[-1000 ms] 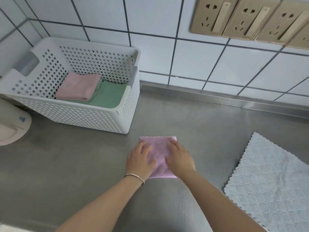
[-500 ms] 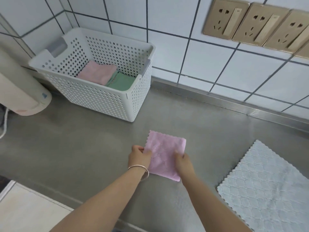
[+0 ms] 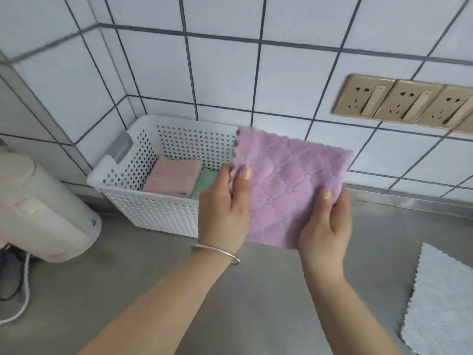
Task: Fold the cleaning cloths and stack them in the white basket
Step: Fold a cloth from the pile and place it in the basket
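Kitchen: tiled wall [image 3: 294, 80], steel counter [image 3: 153, 278], sockets [image 3: 409, 103].

Beige appliance [image 3: 43, 213] left; gold sockets [image 3: 404, 103] on wall

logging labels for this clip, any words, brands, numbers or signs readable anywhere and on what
No readable words, brands or numbers.
Beige appliance: a small blue triangle mark, no lettering legible; a faint reddish smudge lower down, too blurred to read.
Wall sockets: no lettering visible.
Purple cloth and white basket: no label visible.
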Demonstrator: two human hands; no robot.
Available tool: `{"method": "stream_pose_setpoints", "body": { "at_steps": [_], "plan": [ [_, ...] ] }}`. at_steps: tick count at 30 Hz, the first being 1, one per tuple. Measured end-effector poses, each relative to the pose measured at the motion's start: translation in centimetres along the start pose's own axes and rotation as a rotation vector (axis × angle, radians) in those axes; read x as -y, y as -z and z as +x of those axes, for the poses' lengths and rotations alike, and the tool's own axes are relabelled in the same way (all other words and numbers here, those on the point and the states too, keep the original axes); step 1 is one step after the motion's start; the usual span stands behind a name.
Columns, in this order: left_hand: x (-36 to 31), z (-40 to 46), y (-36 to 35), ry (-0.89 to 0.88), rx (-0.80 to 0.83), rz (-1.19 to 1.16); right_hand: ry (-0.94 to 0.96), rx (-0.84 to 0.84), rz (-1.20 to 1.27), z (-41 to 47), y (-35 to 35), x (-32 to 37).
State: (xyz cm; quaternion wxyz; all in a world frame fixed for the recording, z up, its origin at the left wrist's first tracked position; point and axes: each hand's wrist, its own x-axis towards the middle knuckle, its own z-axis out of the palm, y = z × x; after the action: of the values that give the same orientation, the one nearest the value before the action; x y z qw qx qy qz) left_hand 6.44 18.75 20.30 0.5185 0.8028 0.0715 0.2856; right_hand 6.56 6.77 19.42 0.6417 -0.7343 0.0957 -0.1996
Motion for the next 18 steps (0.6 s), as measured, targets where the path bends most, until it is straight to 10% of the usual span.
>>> {"method": "stream_pose_setpoints", "body": {
  "at_steps": [6,12,18],
  "plan": [
    [2.2,12.0,4.8,0.071,-0.049,0.029,-0.026,0.171,-0.111,4.7,-10.8,4.4],
    [11.1,19.2,5.4,0.317,0.453,0.509,-0.357,0.544,-0.673,9.8,-18.4,-0.2],
    [17.6,20.8,2.7,0.767,0.764,0.417,-0.488,0.750,-0.911,11.3,-21.9,-4.7]
  ]
}}
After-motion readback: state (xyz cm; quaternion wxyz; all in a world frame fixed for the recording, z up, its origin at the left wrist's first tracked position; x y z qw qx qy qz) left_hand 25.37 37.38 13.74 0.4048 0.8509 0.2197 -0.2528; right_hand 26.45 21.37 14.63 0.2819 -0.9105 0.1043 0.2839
